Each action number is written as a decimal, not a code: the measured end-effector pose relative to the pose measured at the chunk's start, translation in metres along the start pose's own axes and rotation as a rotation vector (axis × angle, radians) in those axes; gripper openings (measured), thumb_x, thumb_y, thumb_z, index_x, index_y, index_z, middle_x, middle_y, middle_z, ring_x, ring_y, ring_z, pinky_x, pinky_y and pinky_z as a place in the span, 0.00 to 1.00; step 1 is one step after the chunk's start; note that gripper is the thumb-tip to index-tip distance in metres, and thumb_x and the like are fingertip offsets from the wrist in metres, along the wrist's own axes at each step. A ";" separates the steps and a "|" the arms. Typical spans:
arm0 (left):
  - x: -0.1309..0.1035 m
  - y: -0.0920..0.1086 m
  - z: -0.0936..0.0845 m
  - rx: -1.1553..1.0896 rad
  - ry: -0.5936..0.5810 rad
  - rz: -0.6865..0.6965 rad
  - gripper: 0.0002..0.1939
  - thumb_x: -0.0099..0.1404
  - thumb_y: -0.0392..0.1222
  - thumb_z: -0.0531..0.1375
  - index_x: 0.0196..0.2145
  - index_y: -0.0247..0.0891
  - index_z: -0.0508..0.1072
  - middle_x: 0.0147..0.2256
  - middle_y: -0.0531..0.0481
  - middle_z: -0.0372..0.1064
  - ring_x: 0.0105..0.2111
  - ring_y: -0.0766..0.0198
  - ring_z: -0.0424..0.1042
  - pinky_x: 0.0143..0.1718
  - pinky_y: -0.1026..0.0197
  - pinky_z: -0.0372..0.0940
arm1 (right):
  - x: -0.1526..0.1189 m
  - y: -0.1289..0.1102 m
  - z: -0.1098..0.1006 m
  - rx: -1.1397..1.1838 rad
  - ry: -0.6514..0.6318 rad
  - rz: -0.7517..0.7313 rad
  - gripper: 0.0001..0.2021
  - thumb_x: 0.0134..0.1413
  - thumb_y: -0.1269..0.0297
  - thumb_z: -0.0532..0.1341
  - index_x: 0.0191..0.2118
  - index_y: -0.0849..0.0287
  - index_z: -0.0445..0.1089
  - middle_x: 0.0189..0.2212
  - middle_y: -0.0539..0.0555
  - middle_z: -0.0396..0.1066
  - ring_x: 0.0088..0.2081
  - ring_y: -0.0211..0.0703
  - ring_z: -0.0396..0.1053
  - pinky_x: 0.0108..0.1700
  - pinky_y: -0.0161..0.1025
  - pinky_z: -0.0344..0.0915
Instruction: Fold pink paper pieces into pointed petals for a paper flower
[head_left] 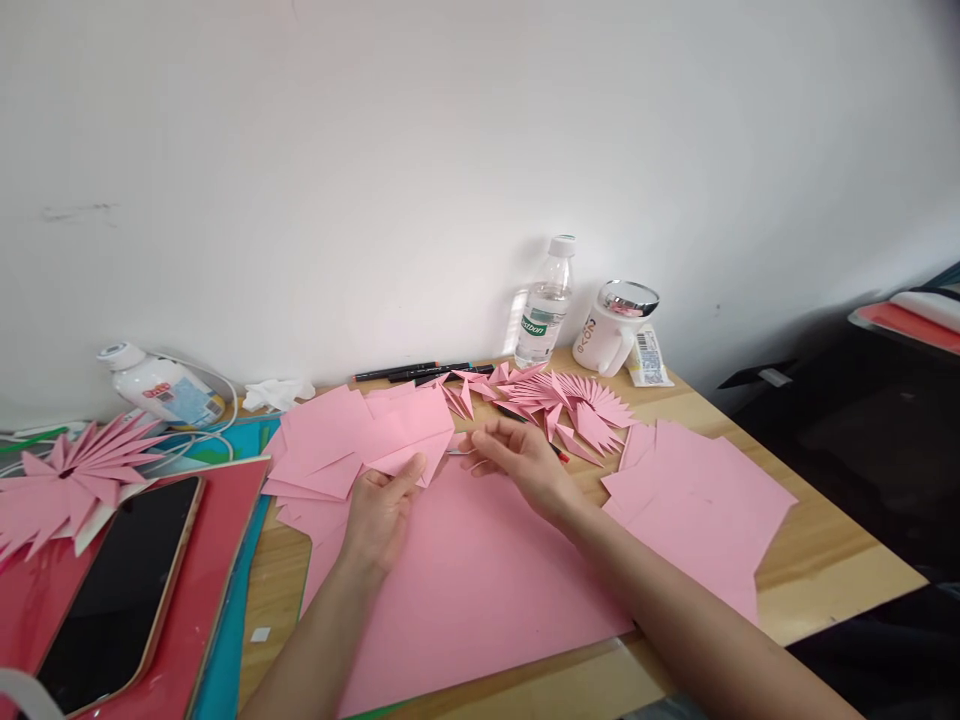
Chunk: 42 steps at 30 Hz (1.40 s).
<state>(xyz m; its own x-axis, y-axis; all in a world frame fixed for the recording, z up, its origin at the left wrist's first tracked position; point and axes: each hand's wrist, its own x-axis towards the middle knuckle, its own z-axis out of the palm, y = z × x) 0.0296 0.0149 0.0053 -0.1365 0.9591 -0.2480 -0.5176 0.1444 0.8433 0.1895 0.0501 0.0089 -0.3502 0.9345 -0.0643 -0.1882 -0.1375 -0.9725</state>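
The folded pink paper (424,425) is plain and matte, with a crease running across it, a flap along its lower edge and a blunt corner at its right end.

At the far left, a pink pinwheel of folded points (49,510) and a dark-screened phone (124,590) lie on a red folder (214,540). Behind them a white bottle (165,390) leans beside a cable, and a crumpled tissue (277,393) sits close to the white wall (375,180). Loose pink sheets (319,440) overlap next, then dark pens (397,372), and a large pink sheet (480,610) covers the middle of the wooden bench (821,570). Further right stand a clear bottle (544,315) and a lidded white mug (604,335), with a fan of folded pink pieces (577,400) in front and more pink sheets (697,500) nearer the bench's right edge.

The paper is above the large sheet, its lower edge pinched between the thumb and fingers of the left hand (381,515). Just beside its right end, the right hand's (525,462) fingers curl toward the thumb; they may touch a pale sliver there, but I cannot tell whether they grip anything.
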 end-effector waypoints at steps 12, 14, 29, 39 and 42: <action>-0.004 -0.006 0.003 0.001 -0.065 0.002 0.07 0.44 0.37 0.69 0.20 0.32 0.76 0.23 0.47 0.74 0.26 0.63 0.70 0.33 0.60 0.65 | -0.008 0.016 0.025 0.009 -0.065 0.081 0.18 0.40 0.50 0.65 0.21 0.62 0.65 0.20 0.47 0.65 0.23 0.33 0.65 0.30 0.34 0.65; -0.005 -0.007 0.004 -0.010 -0.052 0.000 0.07 0.43 0.37 0.69 0.19 0.32 0.75 0.20 0.50 0.72 0.23 0.66 0.68 0.31 0.62 0.64 | -0.008 0.017 0.025 0.017 -0.051 0.084 0.19 0.39 0.49 0.65 0.20 0.62 0.64 0.19 0.47 0.65 0.23 0.33 0.64 0.31 0.35 0.64; -0.005 -0.011 0.003 0.077 -0.081 0.074 0.07 0.48 0.39 0.67 0.20 0.32 0.75 0.20 0.49 0.69 0.24 0.66 0.65 0.29 0.62 0.63 | -0.009 0.025 0.029 0.047 0.007 0.036 0.18 0.37 0.51 0.67 0.22 0.61 0.65 0.20 0.49 0.67 0.24 0.36 0.66 0.31 0.36 0.65; -0.005 -0.014 0.003 0.145 -0.046 0.144 0.08 0.49 0.40 0.66 0.18 0.34 0.74 0.20 0.50 0.69 0.25 0.65 0.67 0.32 0.60 0.64 | -0.010 0.022 0.031 0.008 0.119 -0.036 0.15 0.40 0.53 0.65 0.24 0.61 0.67 0.22 0.49 0.67 0.25 0.35 0.65 0.33 0.36 0.63; -0.007 -0.012 0.001 0.312 -0.044 0.177 0.11 0.52 0.43 0.64 0.18 0.34 0.74 0.17 0.50 0.68 0.20 0.64 0.67 0.27 0.60 0.64 | -0.010 0.020 0.028 0.021 0.029 -0.011 0.13 0.41 0.56 0.65 0.22 0.61 0.66 0.19 0.49 0.67 0.24 0.36 0.65 0.31 0.36 0.62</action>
<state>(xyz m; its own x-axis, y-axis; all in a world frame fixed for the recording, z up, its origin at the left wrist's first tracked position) 0.0377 0.0071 -0.0027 -0.1609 0.9844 -0.0705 -0.2052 0.0365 0.9780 0.1633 0.0290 -0.0035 -0.3214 0.9450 -0.0605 -0.2112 -0.1338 -0.9682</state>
